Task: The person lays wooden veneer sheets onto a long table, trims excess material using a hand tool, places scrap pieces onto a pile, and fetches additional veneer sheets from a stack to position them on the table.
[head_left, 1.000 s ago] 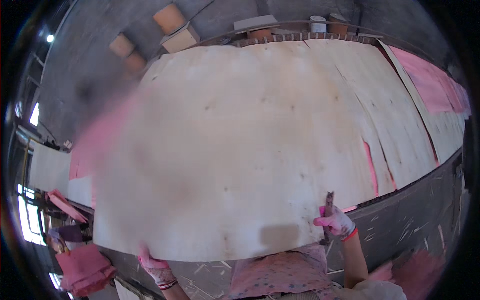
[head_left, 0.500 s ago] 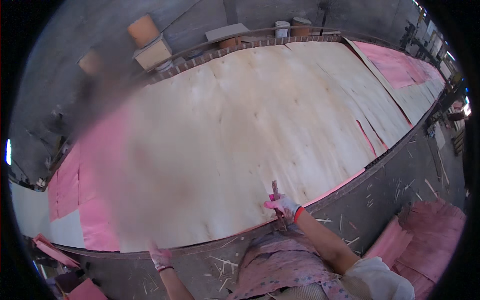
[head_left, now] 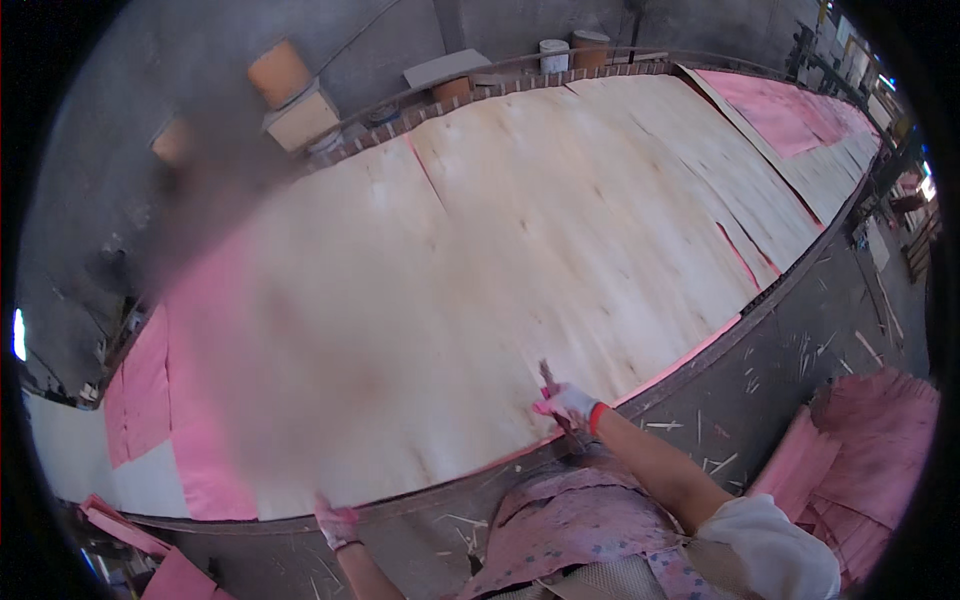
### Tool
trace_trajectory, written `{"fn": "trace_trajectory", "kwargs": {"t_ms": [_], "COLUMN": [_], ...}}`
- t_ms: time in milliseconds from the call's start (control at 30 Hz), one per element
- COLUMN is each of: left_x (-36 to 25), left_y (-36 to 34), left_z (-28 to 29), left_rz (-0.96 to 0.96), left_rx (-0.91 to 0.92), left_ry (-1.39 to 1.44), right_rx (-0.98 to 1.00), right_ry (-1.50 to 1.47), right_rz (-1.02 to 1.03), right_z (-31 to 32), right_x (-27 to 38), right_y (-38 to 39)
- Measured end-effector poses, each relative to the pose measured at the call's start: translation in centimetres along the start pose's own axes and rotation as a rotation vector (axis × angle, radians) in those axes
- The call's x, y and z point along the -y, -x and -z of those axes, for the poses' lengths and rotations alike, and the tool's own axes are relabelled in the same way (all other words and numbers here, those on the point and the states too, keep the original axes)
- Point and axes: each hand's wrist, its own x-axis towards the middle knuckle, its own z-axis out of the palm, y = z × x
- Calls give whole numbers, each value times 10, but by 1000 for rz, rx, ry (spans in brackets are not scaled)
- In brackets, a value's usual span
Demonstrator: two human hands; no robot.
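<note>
Broad pale wood veneer sheets [head_left: 520,250] cover most of a long table in front of me. My left hand [head_left: 337,524], in a pink-stained white glove, is closed at the near edge of the left sheet, its fingertips partly lost in blur. Farther right, my right hand [head_left: 570,404], gloved alike with a red cuff, grips a narrow brown wooden stick [head_left: 545,372] that slants over the near edge. A thin red-pink gap [head_left: 425,172] shows between two sheets at the far side.
Pink sheets [head_left: 215,450] lie at the table's left end, and another pink patch [head_left: 775,112] at the far right. Pink-stained sheets [head_left: 865,455] are piled on the floor at right among wood splinters. Buckets [head_left: 553,56] and boxes [head_left: 302,118] stand behind the table. A smudge blurs the left part.
A red-pink gap has opened between two veneer sheets at the far side. My view has turned slightly. Both hands keep about the same places at the near edge.
</note>
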Motion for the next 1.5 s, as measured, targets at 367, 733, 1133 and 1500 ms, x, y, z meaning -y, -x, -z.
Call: {"fn": "trace_trajectory", "kwargs": {"t_ms": [367, 733, 1133, 1500], "left_x": [50, 40, 113, 6], "left_y": [-47, 10, 57, -54], "left_z": [81, 27, -71, -209], "left_rz": [-153, 416, 141, -53], "left_rx": [15, -96, -237, 118], "left_ry": [-285, 222, -394, -1043], "right_rx": [-46, -60, 90, -124], "right_ry": [178, 1086, 807, 1480], "right_rz": [-32, 98, -74, 134], "right_z": [-18, -8, 21, 17], "right_x": [-18, -32, 7, 16], "right_y": [-50, -92, -83, -71]}}
